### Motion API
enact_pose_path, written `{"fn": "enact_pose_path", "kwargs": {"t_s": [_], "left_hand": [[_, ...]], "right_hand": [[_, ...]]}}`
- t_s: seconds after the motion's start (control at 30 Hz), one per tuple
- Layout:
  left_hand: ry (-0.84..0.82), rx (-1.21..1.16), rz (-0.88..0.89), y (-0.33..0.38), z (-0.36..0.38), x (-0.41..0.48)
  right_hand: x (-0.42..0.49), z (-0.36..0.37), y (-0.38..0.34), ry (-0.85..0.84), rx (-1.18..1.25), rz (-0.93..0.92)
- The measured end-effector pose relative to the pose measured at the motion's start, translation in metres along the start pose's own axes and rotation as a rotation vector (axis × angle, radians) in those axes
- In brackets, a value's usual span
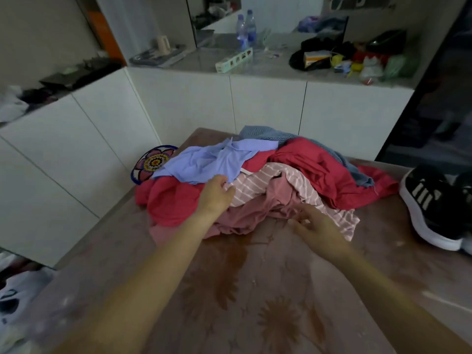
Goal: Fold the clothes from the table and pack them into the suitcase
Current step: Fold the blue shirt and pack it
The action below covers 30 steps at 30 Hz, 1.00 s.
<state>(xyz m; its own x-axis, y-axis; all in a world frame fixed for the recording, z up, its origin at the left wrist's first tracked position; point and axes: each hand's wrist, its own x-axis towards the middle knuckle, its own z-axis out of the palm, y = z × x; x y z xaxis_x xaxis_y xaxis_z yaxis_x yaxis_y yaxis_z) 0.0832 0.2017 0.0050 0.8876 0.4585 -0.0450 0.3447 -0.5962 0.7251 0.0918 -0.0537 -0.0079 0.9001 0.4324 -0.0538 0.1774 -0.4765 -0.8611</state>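
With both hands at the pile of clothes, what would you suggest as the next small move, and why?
Probably pinch the striped pink garment with both hands and lift it clear. The left hand already rests at its near edge, the right hand lies open beside its hem, and it sits near the top of the heap.

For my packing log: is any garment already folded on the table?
No, the clothes lie in one crumpled pile on the table, with both hands at its near edge.

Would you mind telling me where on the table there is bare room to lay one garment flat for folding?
The bare stretch of table nearest the person, between the forearms and below the clothes pile, is free. The far half is crowded by the pile, with a black sneaker at the right edge.
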Motion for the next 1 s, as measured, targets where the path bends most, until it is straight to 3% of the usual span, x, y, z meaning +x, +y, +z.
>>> {"fn": "enact_pose_path", "kwargs": {"t_s": [0.33,0.47,0.73,0.87,1.0], "left_hand": [[-0.04,0.247,0.131,-0.011,0.039,0.113],[0.108,0.169,0.155,-0.008,0.04,0.105],[0.073,0.097,0.463,0.031,0.042,-0.036],[0.011,0.113,0.559,0.04,0.058,-0.128],[-0.094,0.169,0.575,0.04,0.084,-0.209]], "right_hand": [[-0.016,-0.014,0.03,0.113,-0.038,0.146],[-0.022,-0.023,0.036,0.158,0.017,0.181],[-0.026,0.003,0.01,0.166,0.342,0.162],[-0.036,0.006,-0.01,0.182,0.715,0.284],[-0.059,0.006,0.007,0.131,0.756,0.401]]}}
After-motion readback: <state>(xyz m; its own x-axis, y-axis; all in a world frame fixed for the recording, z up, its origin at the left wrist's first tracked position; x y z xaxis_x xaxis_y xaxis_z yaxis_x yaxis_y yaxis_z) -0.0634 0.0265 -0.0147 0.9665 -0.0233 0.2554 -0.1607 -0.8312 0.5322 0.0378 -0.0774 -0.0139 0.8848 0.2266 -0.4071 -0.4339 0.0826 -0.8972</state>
